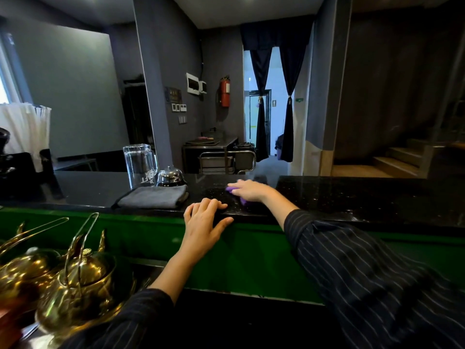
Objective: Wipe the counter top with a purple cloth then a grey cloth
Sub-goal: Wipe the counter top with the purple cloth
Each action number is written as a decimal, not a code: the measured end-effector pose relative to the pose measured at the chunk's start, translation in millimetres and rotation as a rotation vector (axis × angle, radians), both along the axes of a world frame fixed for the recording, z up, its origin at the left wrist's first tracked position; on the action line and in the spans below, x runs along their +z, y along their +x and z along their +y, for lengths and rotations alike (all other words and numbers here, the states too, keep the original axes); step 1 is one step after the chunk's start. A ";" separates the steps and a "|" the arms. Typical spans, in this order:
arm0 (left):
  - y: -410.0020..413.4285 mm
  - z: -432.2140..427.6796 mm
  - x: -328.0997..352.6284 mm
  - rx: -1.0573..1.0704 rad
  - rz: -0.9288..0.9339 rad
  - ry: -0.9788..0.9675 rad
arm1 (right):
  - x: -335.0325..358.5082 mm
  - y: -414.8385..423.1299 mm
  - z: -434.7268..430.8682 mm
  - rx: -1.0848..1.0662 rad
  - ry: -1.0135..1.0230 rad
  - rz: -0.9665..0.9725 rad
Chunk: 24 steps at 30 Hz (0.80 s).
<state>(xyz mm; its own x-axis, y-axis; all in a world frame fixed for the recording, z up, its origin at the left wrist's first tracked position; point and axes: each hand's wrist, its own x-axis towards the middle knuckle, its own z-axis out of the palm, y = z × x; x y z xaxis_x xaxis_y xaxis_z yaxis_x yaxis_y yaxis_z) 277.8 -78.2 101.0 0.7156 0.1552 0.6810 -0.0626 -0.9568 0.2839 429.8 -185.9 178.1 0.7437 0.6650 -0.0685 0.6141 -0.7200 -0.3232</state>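
purple cloth (pixel 233 189) was pressed under the straight-fingered right hand (pixel 249 190) mid counter top (pixel 352 195), right of the grey cloth (pixel 153 196). left hand (pixel 205 220) was laid flat, holding nothing, on the near edge. risk judged: a far-left sweep could strike bell (pixel 171 176) or glass mug (pixel 139 165).

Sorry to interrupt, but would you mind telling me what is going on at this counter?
A person appears to be wiping the black counter top with the purple cloth, which is pressed under the right hand. The left hand rests on the counter's near edge. The grey cloth lies folded and untouched beside a bell and a glass jug, so the second wipe has not begun.
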 end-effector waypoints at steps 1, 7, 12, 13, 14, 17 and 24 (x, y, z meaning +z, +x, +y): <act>-0.6 -0.4 -0.6 -0.001 -0.025 -0.009 | 4.3 -20.2 1.4 0.085 -0.002 0.005; -9.8 -7.4 -23.1 -0.060 -0.133 -0.074 | 6.2 -17.4 -37.0 0.112 0.172 0.098; -7.1 -7.2 -21.4 -0.082 -0.147 -0.179 | 6.2 -10.5 -19.3 -0.032 0.185 0.027; -7.4 -9.7 -20.4 -0.076 -0.150 -0.198 | 5.5 -12.1 -7.8 -0.003 0.149 0.005; -7.7 -12.1 -19.6 -0.076 -0.153 -0.211 | 4.3 -16.7 3.4 0.051 0.127 0.011; -14.4 -8.9 -16.5 -0.142 -0.180 -0.229 | 0.9 -36.0 15.7 0.304 0.116 0.067; -32.9 19.7 -17.1 -0.157 -0.065 -0.061 | 0.5 -12.0 -29.4 0.144 0.253 0.107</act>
<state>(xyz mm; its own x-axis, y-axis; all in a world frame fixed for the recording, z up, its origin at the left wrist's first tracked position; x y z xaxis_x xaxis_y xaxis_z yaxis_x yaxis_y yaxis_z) 244.9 -58.6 83.9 0.6893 0.0870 0.7193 -0.2301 -0.9151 0.3312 417.8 -215.3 178.6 0.6379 0.7691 0.0398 0.6569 -0.5165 -0.5493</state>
